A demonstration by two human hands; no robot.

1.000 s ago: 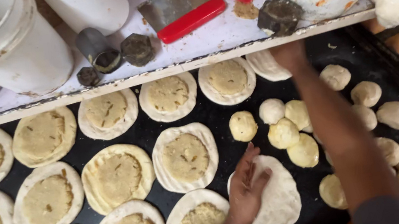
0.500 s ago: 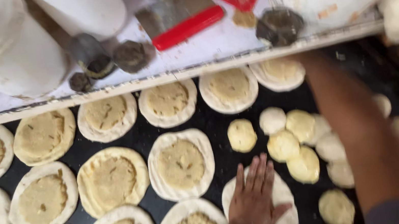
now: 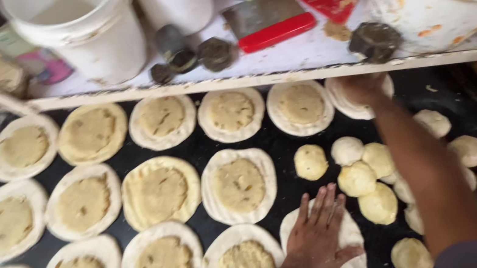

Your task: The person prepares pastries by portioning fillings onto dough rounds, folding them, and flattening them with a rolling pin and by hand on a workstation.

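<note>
**Flat palm on soft dough, far hand at the back row**

The left hand [image 3: 319, 237] lies palm-down with its fingers [image 3: 321, 203] spread wide and straight, pressing on a plain dough round [image 3: 347, 261] at the near edge of the dark desk [image 3: 281, 153]; it holds nothing. The right hand [image 3: 361, 88] is reached out to the far row, resting on the edge of the rightmost dough disc [image 3: 345, 104] just under the shelf lip; whether those fingers pinch the disc or only touch it cannot be told.

The round under the palm looks soft, light and limp. It would likely sag or tear if lifted by one edge, so a flat hand slid beneath, or a lift at two opposite rims, seems the safer hold.

Just beside the left hand sit small dough balls [image 3: 373, 177], clustered and touching one another. To the left lie rows of filled discs [image 3: 239, 184], each with a mound of pale filling in the middle. Beyond, the white shelf [image 3: 301, 52] carries a white bucket [image 3: 84, 31], a red-handled scraper [image 3: 269, 19] and dark metal weights [image 3: 374, 41].
</note>
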